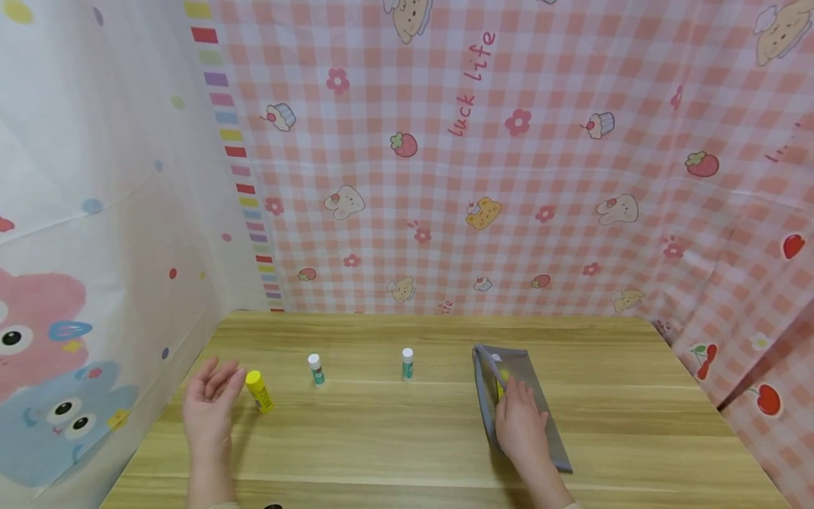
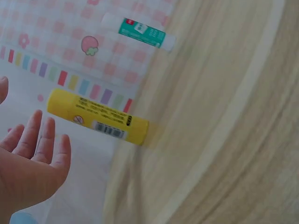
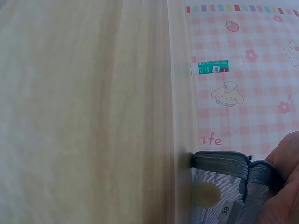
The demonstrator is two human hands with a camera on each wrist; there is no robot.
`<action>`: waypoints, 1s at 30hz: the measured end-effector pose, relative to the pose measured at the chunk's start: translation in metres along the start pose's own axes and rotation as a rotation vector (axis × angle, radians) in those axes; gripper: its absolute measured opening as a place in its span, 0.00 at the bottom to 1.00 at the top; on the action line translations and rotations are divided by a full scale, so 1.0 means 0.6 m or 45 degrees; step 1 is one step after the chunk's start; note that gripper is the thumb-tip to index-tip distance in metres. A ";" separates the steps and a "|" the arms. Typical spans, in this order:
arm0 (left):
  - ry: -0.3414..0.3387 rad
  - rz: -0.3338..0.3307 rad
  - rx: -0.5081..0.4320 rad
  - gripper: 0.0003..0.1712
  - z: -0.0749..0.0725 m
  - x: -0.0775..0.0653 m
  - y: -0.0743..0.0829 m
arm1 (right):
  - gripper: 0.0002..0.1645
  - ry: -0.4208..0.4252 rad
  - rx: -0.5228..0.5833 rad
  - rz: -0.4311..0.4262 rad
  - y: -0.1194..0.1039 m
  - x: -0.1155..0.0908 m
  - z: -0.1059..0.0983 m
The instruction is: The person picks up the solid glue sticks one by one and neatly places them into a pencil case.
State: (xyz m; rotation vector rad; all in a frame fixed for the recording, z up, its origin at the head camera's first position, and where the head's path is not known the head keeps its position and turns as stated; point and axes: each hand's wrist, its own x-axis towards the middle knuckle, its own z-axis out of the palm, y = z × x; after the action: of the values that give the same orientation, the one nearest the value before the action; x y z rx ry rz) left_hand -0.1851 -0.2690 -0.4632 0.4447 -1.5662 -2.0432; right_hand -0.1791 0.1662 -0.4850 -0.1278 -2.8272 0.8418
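Observation:
My left hand (image 1: 211,404) is beside a large yellow glue stick (image 1: 259,392) that stands upright at the left of the table. Its fingers are relaxed and slightly bent, and in the left wrist view a gap shows between the fingertips and the yellow glue stick (image 2: 98,116). My right hand (image 1: 523,420) grips the edge of a grey mesh zipper pouch (image 1: 550,417) at the right. Through the mesh shows a round yellow end (image 3: 207,195), beside a small tag marked 38 (image 3: 226,211). The palm side of the right hand is mostly hidden.
Two small glue sticks with white caps and green labels stand farther back, one left of centre (image 1: 316,370) and one near the middle (image 1: 408,364). A dark object (image 1: 273,506) shows at the bottom edge. Patterned cloth (image 1: 445,177) hangs behind the wooden table (image 1: 356,445).

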 end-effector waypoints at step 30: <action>-0.210 -0.135 0.416 0.40 -0.013 0.006 -0.035 | 0.26 0.003 0.001 0.002 0.000 0.001 0.002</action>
State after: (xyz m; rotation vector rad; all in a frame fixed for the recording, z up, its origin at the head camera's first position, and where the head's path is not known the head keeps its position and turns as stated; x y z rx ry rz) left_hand -0.1880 -0.2734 -0.4855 0.4976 -2.0294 -1.9454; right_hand -0.1798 0.1656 -0.4859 -0.1308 -2.8250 0.8425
